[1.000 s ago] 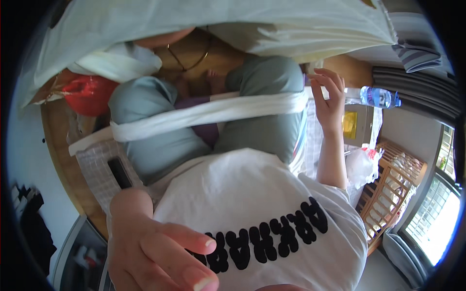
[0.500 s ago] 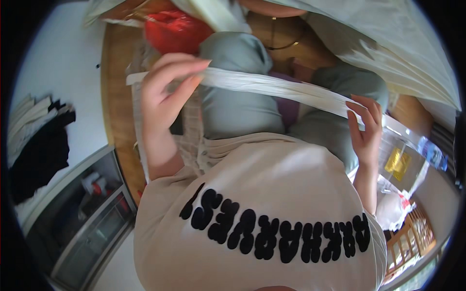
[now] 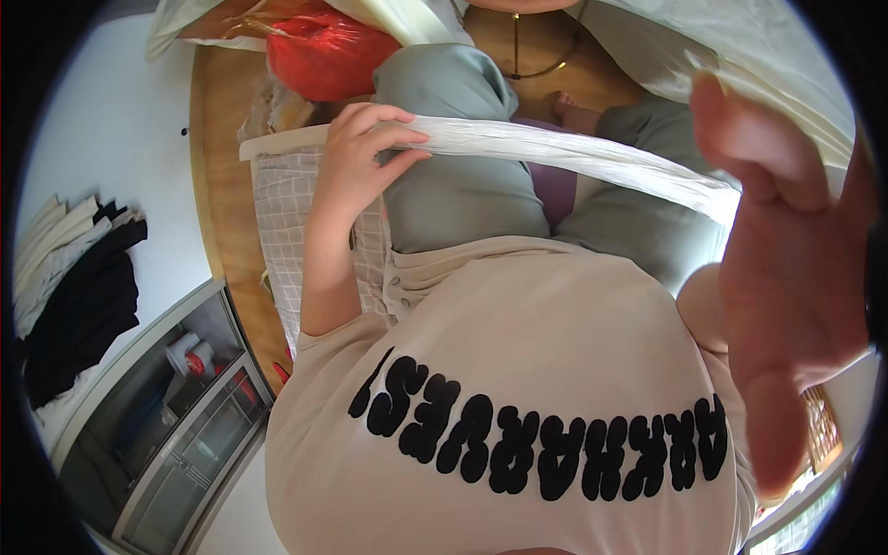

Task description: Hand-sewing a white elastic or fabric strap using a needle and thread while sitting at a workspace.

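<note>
A long white strip of folded cloth (image 3: 555,153) stretches across my lap, over my grey-green trousers (image 3: 462,185). My left hand (image 3: 356,162) grips its left end, fingers curled over the top edge. My right hand (image 3: 786,268) is raised close to the camera at the right, large and blurred. The strip's right end runs up to it and seems held there, though the grip itself is hidden. My beige shirt (image 3: 518,370) with black lettering fills the lower middle.
A red bag (image 3: 324,51) lies at the top beside a pale sheet (image 3: 740,55). A checked cloth (image 3: 282,222) lies on the wooden surface (image 3: 217,185) by my left arm. Folded black and white clothes (image 3: 74,296) and a glass-fronted cabinet (image 3: 166,407) are at the left.
My right hand has risen toward the camera with the strip's right end. My left hand has shifted right along the strip. The view has tilted slightly.
</note>
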Tool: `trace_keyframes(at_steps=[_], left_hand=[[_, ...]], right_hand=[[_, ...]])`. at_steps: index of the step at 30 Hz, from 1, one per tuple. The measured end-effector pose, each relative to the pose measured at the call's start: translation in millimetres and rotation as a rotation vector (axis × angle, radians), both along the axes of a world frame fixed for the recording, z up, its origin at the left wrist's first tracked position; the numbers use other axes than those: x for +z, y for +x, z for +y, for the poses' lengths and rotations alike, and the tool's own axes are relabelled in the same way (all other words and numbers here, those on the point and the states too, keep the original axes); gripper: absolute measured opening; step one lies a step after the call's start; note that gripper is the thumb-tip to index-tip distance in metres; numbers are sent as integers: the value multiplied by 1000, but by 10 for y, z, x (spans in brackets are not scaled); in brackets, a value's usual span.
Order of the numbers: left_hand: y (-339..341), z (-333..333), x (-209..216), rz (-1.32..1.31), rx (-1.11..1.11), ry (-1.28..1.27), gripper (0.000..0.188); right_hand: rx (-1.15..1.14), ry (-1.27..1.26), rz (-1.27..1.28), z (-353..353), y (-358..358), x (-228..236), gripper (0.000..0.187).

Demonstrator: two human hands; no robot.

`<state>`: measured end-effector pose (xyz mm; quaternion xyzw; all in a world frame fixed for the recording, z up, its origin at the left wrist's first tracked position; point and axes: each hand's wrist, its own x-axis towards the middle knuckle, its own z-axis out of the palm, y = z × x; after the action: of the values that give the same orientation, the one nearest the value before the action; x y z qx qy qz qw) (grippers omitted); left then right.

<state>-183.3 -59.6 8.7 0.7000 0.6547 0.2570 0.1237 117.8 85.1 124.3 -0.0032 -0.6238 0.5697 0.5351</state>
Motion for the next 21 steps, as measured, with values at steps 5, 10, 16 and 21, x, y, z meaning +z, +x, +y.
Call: trace_keyframes(at_steps=[5,10,16,21], left_hand=[[19,34,-25,61,0,87,19],[94,40,-9,-21,32,70,25],[125,89,-55,44,-12,91,26],[167,33,-2,69,-8,56,29]], right_hand=[[103,53,105,206,-93,59,58],[138,36,117,271,-68,65,61],[132,68,133,307,28,103,64],[108,49,74,227,-73,135,67]])
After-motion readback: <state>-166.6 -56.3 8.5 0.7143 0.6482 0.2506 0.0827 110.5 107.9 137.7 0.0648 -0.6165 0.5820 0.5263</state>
